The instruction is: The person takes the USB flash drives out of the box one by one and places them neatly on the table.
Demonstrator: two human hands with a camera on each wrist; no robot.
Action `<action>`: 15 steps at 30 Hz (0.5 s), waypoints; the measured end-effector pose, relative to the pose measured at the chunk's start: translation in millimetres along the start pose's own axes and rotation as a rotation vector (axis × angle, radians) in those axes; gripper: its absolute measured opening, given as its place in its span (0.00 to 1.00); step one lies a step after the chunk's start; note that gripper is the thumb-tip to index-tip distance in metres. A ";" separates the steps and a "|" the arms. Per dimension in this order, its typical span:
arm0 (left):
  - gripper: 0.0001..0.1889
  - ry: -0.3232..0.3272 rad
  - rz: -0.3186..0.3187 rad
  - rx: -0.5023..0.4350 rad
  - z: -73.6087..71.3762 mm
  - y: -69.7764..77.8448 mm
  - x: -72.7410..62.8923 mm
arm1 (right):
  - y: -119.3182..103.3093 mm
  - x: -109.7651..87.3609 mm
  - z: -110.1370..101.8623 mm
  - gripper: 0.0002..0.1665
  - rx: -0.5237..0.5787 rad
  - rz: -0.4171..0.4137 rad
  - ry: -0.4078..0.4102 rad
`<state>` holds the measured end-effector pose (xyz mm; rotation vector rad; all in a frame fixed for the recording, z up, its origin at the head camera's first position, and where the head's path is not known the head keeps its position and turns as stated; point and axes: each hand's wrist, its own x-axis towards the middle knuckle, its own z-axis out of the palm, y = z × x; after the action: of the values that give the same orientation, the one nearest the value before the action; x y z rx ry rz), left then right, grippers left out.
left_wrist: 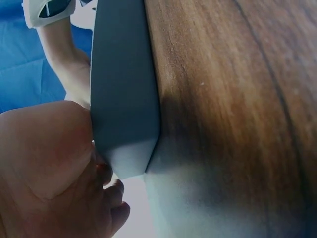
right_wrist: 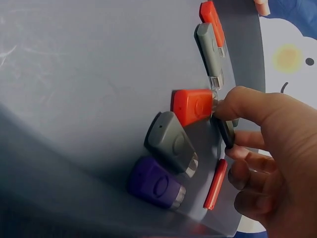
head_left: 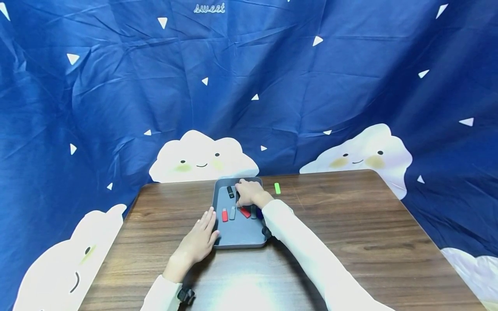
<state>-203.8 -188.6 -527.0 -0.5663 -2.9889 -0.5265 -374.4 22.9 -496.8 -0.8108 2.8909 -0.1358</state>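
Note:
With thumb and fingers, my right hand (head_left: 250,193) pinches a black USB flash drive (right_wrist: 226,133) at the far part of a grey tray (head_left: 241,237). Close to the thumb lies a red flash drive (right_wrist: 193,106), its metal plug pointing at the hand. A grey one (right_wrist: 172,140) and a purple one (right_wrist: 156,182) lie beside it. Further left in the tray are another red drive (head_left: 225,215) and a light grey one (head_left: 232,213). My left hand (head_left: 199,236) rests against the tray's left side, fingers extended along the rim.
A second black drive (head_left: 230,192) lies near the tray's far left corner. A thin red piece (right_wrist: 215,184) lies by the tray wall in the right wrist view. Right of the tray, a green drive (head_left: 277,188) lies on the wooden table (head_left: 350,216). A blue curtain (head_left: 249,65) hangs behind.

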 end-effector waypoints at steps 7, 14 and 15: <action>0.32 0.009 0.007 0.031 -3.5 4.4 -0.4 | 5.3 -1.2 -1.4 0.36 0.002 -0.002 0.014; 0.31 0.012 0.010 0.056 -4.0 4.2 -1.5 | 5.6 -6.0 -9.6 0.35 0.006 -0.025 0.025; 0.31 0.006 0.003 0.060 -4.3 4.3 -1.5 | 5.3 -7.1 -11.5 0.35 0.002 -0.029 0.030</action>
<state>-200.9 -186.8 -521.7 -0.5641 -2.9863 -0.4364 -372.9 31.6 -485.3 -0.8576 2.9070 -0.1552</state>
